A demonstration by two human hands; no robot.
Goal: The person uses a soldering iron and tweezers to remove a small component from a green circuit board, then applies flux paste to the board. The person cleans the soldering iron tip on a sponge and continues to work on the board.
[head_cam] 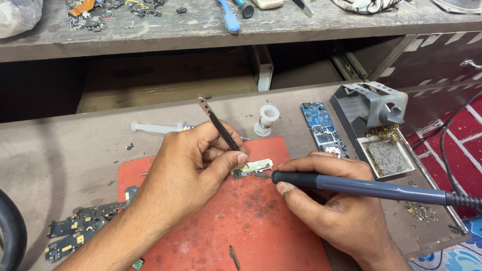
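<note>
Hidden/cut off: tweezer tips covered by the thumb; iron tip dark, hard to make out vs. scorched mat; iron cable cut off at right edge; forearms cut off at bottom.
Small board (pixel 252 167): pale strip w/ dark connector at left end, laid on red mat (pixel 261 231), near its upper edge, between the two hands. Long axis approx. left-right, slightly raised to the right.
Left hand (pixel 193 165): clenched on black tweezers (pixel 217 124); tweezers slanted, upper end up-left, lower end down-right at board's left end.
Right hand (pixel 331 200): closed round soldering iron (pixel 351 185), held pen-style. Iron axis nearly horizontal, tip pointed left, at the board; exact contact can't be told.
Nearby: syringe (pixel 153 128) behind left hand; white spool (pixel 266 119); blue circuit board (pixel 321 128); iron stand (pixel 374 108) w/ brass wool, right of mat; dark flex boards (pixel 83 228) at left.
</note>
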